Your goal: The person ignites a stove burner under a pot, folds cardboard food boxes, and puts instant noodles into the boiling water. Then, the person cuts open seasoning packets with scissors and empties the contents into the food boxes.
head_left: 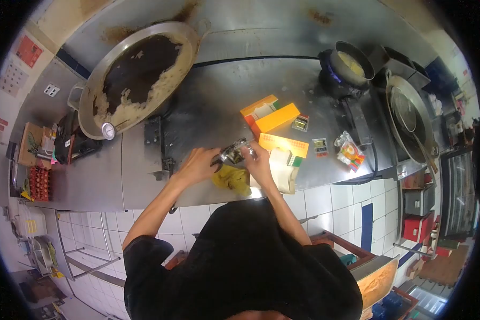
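My left hand (198,166) is closed at the left side of a shiny, clear-and-dark plastic packet (233,153). A dark curved piece (216,160) shows at its fingers, too small for me to name. From the other side my right hand (258,162) grips the same packet. Under the hands lies a yellow-green cloth (232,180) near the counter's front edge. Beside my right hand are a cream paper packet (284,173) and an opened yellow-orange box (282,143). Another orange box (276,118) lies just behind.
A big wok of dark oil (138,74) with a dial thermometer (108,130) stands at left. On the right are a pot on a lit burner (352,61), a wok with strainers (408,114), small sachets (320,146) and a colourful plastic packet (350,151) on the steel counter (213,101).
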A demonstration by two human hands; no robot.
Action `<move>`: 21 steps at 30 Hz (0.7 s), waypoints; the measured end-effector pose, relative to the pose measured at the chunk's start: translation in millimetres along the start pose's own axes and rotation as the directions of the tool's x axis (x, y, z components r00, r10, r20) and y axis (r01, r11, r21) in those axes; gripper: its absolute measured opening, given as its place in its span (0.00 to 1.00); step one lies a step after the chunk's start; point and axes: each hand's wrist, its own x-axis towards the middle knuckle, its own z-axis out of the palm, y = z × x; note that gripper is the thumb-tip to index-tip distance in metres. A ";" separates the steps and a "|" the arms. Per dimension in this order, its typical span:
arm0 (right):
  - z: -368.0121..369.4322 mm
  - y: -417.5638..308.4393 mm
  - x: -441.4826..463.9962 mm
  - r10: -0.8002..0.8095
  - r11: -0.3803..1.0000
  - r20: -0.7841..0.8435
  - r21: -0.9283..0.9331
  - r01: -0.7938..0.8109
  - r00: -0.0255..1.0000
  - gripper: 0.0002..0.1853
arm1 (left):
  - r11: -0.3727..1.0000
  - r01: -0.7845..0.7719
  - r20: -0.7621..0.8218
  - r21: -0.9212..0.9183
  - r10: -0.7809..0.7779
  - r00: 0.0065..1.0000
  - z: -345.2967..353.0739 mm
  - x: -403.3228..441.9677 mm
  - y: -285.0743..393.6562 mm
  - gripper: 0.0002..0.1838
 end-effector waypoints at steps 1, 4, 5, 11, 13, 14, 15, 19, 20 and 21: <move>3.3 11.3 3.2 -0.036 0.999 0.009 0.003 0.036 0.999 0.06 | 1.000 0.000 -0.002 0.006 0.000 1.000 2.6 0.5 -5.4 0.20; 10.2 8.8 10.0 -0.069 0.998 0.037 -0.005 0.069 0.997 0.07 | 0.996 -0.092 -0.086 0.009 0.092 0.992 9.5 3.0 -20.2 0.20; 11.1 5.6 12.5 -0.061 0.998 0.059 -0.025 0.063 0.996 0.07 | 0.999 -0.048 -0.056 0.010 0.049 0.997 9.3 4.6 -22.6 0.20; 19.5 31.6 28.9 -0.143 0.983 0.153 -0.093 0.158 0.978 0.06 | 1.000 -0.009 -0.060 -0.005 0.008 0.998 20.1 12.0 -37.7 0.19; 21.5 32.9 31.8 -0.118 0.987 0.156 -0.091 0.133 0.981 0.06 | 1.000 0.011 -0.033 -0.011 -0.011 0.999 27.6 15.9 -49.0 0.18; 21.9 33.1 34.2 -0.093 0.990 0.159 -0.090 0.108 0.983 0.06 | 0.998 0.011 -0.051 -0.062 -0.014 0.999 30.7 17.0 -52.1 0.17; 23.1 39.8 36.5 -0.093 0.990 0.156 -0.088 0.108 0.983 0.06 | 0.994 0.011 -0.067 -0.113 -0.018 0.998 33.8 17.6 -55.5 0.16; 35.1 73.5 47.7 -0.113 0.985 0.180 -0.110 0.135 0.977 0.08 | 0.997 0.031 -0.036 -0.075 -0.034 0.999 37.9 24.6 -67.2 0.15; 36.4 72.8 49.4 -0.165 0.977 0.156 -0.112 0.183 0.974 0.08 | 0.995 0.030 -0.040 -0.095 -0.034 0.999 40.3 25.9 -69.7 0.13; 37.1 72.6 50.3 -0.161 0.978 0.150 -0.112 0.178 0.976 0.08 | 0.993 0.029 -0.041 -0.116 -0.034 0.999 43.6 27.1 -71.7 0.12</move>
